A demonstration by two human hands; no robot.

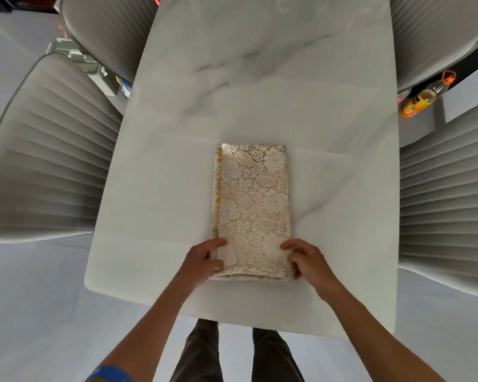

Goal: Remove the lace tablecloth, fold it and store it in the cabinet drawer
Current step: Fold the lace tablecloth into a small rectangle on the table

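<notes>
The cream lace tablecloth (253, 205) lies folded into a long narrow rectangle on the white marble table (160, 188), its short end toward me. My left hand (204, 259) grips the near left corner of the fold, thumb under the edge. At the near right corner, the fingers of my right hand (305, 259) curl around the edge. Orange trim shows along the cloth's left side. No cabinet or drawer is in view.
Grey ribbed chairs stand at the left (47, 150) and the right (447, 199) of the table, with two more at the far corners. An orange juice bottle (422, 99) lies on the floor at the right. My legs stand at the table's near edge.
</notes>
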